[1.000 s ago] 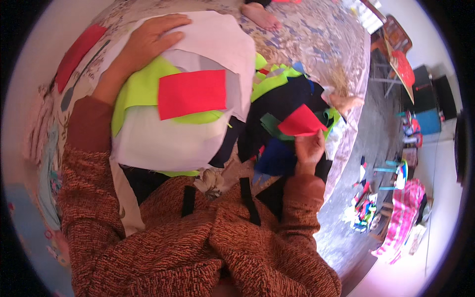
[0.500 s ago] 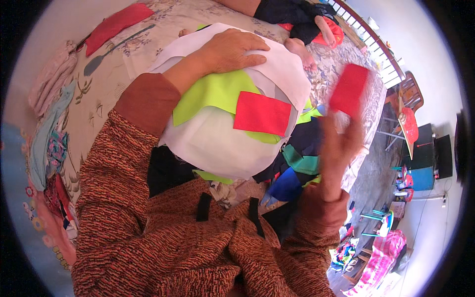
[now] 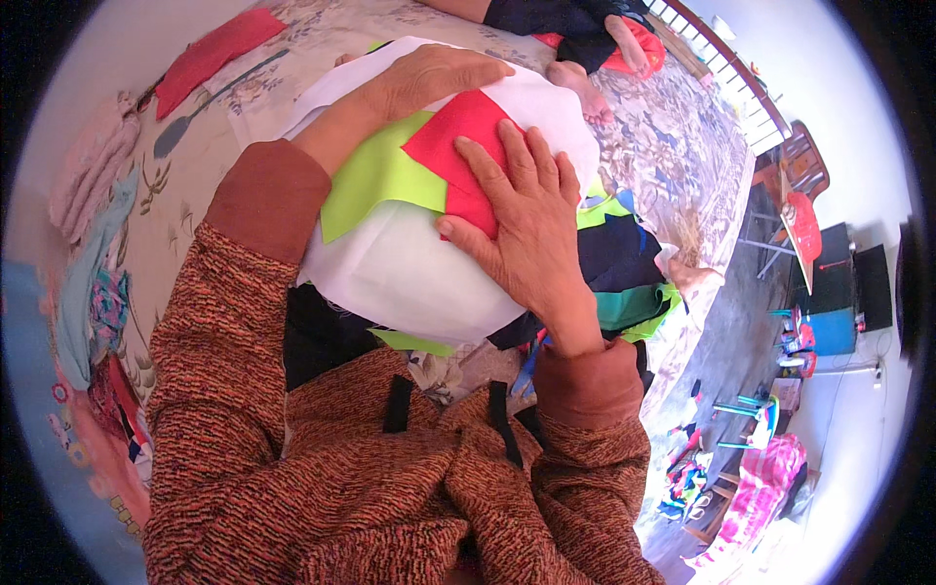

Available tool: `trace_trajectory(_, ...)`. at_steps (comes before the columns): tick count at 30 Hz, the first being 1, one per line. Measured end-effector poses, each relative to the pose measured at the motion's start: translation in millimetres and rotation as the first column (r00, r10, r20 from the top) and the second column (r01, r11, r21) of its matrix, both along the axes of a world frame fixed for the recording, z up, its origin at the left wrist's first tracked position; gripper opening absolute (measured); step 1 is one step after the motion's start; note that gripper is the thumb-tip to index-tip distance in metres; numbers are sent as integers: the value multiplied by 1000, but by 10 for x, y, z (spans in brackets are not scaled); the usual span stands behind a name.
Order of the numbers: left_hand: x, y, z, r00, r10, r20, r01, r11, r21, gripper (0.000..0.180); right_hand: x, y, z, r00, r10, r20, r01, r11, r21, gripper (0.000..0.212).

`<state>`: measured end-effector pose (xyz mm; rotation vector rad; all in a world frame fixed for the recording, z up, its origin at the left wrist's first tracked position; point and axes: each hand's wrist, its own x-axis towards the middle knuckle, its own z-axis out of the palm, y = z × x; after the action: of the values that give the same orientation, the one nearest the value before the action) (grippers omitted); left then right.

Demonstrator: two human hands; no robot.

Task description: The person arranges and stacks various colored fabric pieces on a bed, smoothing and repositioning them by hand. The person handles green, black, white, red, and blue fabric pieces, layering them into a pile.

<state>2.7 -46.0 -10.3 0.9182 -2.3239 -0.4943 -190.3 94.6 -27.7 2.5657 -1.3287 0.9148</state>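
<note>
While a person in a rust-brown knitted sweater [image 3: 322, 487] bends over a bed spread with a floral sheet [image 3: 673, 136], both hands lie flat on a stack of fabric pieces. The right hand [image 3: 526, 224] presses, fingers spread and grip released, on a red cloth square [image 3: 458, 146] that lies atop a lime-green piece [image 3: 375, 180], itself on a large white cloth [image 3: 409, 273] bulging over the pile. The left hand [image 3: 429, 78] rests open on the far edge of the white cloth, palm down, clasping nothing. Under the white cloth, dark navy, teal and lime-green scraps [image 3: 624, 292] poke out at the right. Another red strip [image 3: 210, 54] lies apart on the sheet at the upper left, and another person's bare foot [image 3: 585, 88] rests just beyond the stack. The pile looks rounded and loosely stacked; as I judge it, the red square could slide or skew off the green piece if the flat hand shifts, and the scraps beneath could spill toward the bed's edge.
</note>
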Motion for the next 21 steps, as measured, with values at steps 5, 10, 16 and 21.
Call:
trace_trajectory(5,-1,-85,-35,993,2,115,27,968,-248,45,19,0,-9,993,12,114,-9,1000,-24,65)
trace_trajectory(10,14,-18,-10,998,-43,36,46,995,-86,44,-43,27,-163,966,12,257,9,997,-78,61)
trace_trajectory(16,-44,97,53,999,-26,38,25,999,32,43,-343,293,-530,934,35,354,-33,999,-12,55)
trace_trajectory(21,65,-31,-2,993,2,121,-5,1000,27,41,-577,720,-1127,856,-13,516,-118,968,220,56)
